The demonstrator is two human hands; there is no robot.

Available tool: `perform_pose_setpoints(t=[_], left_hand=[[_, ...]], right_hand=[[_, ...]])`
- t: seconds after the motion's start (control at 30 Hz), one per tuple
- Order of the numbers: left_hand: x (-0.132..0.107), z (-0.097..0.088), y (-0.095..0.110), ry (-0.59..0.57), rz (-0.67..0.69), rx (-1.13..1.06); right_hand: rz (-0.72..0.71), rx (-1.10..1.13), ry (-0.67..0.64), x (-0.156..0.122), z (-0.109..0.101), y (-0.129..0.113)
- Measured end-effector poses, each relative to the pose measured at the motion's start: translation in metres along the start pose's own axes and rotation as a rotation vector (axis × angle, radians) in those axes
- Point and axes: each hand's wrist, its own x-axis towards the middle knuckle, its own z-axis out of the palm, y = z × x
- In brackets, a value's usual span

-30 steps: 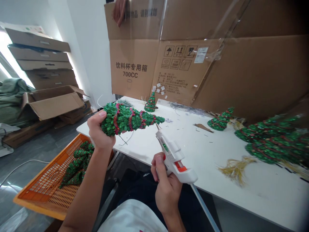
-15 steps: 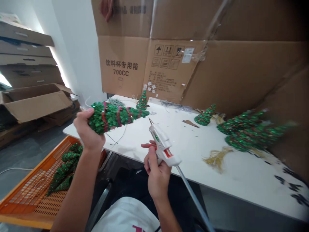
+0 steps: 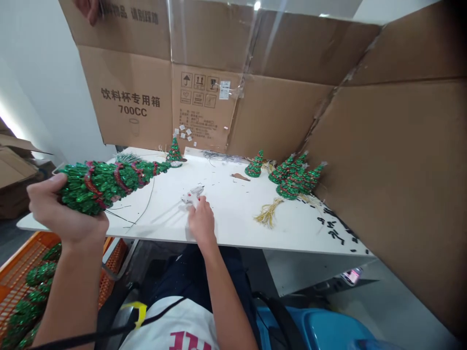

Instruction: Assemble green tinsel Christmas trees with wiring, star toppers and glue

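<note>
In my left hand (image 3: 69, 214), fingers closed round its wide base, is a small green tinsel Christmas tree (image 3: 113, 182) with red garland, tipped on its side with its point to the right. My right hand (image 3: 202, 221) is closed at the handle of a white glue gun (image 3: 192, 195) low over the white table (image 3: 226, 214). From the gun a long pale glue stick (image 3: 168, 214) slants down to the left. My fingers partly hide the handle.
Small green trees (image 3: 254, 164) stand along the back and right (image 3: 292, 180). Gold tassel strands (image 3: 268, 214) and black bits (image 3: 335, 236) lie on the right. An orange crate (image 3: 22, 257) of trees sits lower left. Cardboard (image 3: 204, 39) walls the back; another person's hand (image 3: 87, 8) grips its top.
My right hand has turned the glue gun round and lowered it to the table; its nozzle now points away right. My left hand still holds the tree. The view has swung right.
</note>
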Motion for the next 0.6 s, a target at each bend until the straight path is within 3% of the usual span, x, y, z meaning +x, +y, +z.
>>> perform_pose_setpoints(t=[0.07, 0.17, 0.33, 0.5, 0.6], left_hand=[[-0.008, 0.003, 0.002, 0.029, -0.081, -0.082], [-0.022, 0.007, 0.007, -0.040, -0.153, -0.094], [-0.048, 0.015, 0.016, -0.048, -0.262, -0.154], [-0.070, 0.020, 0.024, -0.052, -0.350, -0.231], [-0.079, 0.021, 0.027, -0.102, -0.403, -0.256]], right_hand=[[-0.004, -0.053, -0.025, 0.007, 0.007, -0.002], [-0.034, -0.105, -0.046, 0.011, 0.015, -0.004], [-0.082, -0.111, 0.021, 0.001, 0.024, -0.004], [-0.101, 0.018, 0.134, -0.011, 0.023, 0.000], [-0.121, 0.169, 0.191, -0.018, 0.010, 0.002]])
